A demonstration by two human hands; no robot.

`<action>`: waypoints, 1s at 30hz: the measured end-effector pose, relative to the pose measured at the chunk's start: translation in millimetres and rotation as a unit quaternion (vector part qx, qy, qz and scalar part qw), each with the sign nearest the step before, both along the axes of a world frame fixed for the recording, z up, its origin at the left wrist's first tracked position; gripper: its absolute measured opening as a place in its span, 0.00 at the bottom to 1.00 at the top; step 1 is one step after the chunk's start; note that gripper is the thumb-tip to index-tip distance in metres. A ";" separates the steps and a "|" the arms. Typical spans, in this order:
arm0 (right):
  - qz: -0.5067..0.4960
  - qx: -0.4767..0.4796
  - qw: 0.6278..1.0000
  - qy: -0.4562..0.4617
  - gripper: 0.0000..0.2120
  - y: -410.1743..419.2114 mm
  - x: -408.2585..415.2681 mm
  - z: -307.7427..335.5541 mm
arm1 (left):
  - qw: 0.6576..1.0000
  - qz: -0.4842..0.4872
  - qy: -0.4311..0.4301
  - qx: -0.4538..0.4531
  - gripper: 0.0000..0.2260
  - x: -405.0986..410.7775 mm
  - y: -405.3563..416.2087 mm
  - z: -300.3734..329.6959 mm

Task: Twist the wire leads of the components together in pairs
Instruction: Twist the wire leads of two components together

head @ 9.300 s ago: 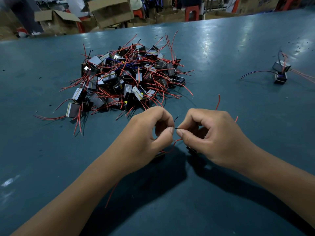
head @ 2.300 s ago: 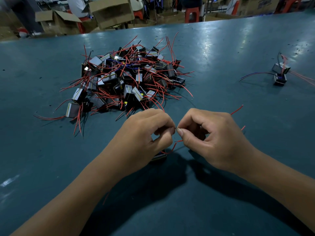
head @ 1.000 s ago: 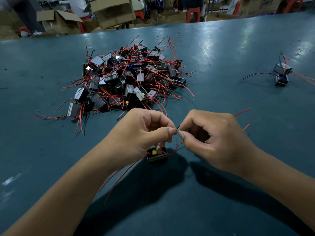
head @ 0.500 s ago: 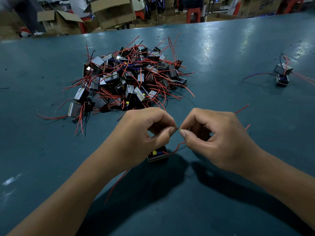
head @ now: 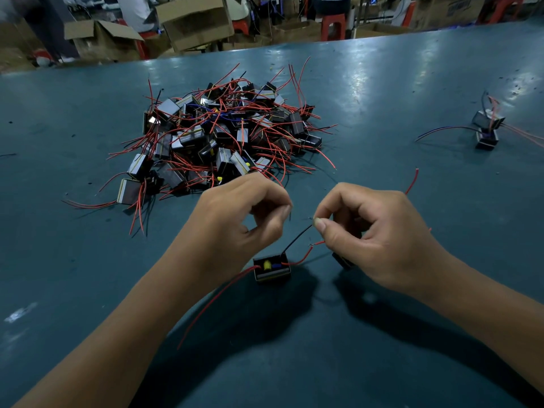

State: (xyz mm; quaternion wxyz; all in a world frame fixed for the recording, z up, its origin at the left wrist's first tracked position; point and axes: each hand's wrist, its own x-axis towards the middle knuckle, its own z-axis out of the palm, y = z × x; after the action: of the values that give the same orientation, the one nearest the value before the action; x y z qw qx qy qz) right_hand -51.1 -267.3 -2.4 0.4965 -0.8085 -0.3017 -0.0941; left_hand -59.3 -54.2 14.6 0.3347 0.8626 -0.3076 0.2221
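Hands moved apart since half second ago. Left hand (head: 238,219) pinched, maybe empty, can't tell. Right hand (head: 374,234) pinches black lead (head: 297,240) above component (head: 272,270) on counter (head: 88,260). Twist probably done.

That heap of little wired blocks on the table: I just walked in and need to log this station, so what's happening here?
A person is joining component leads by hand. The right hand pinches the tip of a black lead running from a small component on the table. The left hand is curled just beside it. The unsorted heap lies beyond, and one finished-looking pair sits far right.
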 end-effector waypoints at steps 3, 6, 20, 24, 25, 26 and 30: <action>0.004 -0.001 1.000 -0.009 0.05 1.0 -0.5 -0.2 | 0.993 0.006 0.099 -0.055 0.04 -3.6 -4.0 0.0; 0.007 -0.015 0.999 -0.038 0.05 2.1 -2.0 0.2 | 0.967 -0.020 0.237 -0.089 0.07 -4.1 -11.6 -1.7; -0.005 -0.108 0.986 -0.130 0.04 2.4 -4.1 2.8 | 0.936 -0.065 0.334 -0.087 0.12 -5.0 -15.2 3.0; -0.014 -0.102 0.986 -0.134 0.04 0.5 -3.1 4.3 | 0.934 -0.060 0.331 -0.121 0.10 -4.1 -12.6 4.2; -0.015 -0.101 0.985 -0.136 0.04 0.1 -2.9 4.5 | 0.931 -0.063 0.333 -0.131 0.11 -3.6 -11.1 3.4; -0.015 -0.101 0.985 -0.137 0.04 0.0 -2.8 4.6 | 0.929 -0.068 0.338 -0.138 0.11 -2.7 -9.7 2.1; -0.007 -0.109 0.982 -0.154 0.03 0.8 -3.2 4.0 | 0.922 -0.079 0.357 -0.127 0.16 2.0 -9.4 -6.3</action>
State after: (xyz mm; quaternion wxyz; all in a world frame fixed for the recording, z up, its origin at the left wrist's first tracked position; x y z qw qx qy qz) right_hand -54.3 -266.5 1.6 0.3527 -0.8357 -0.3770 -0.1873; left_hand -57.3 -63.5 8.2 0.5454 0.8078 -0.2045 -0.0904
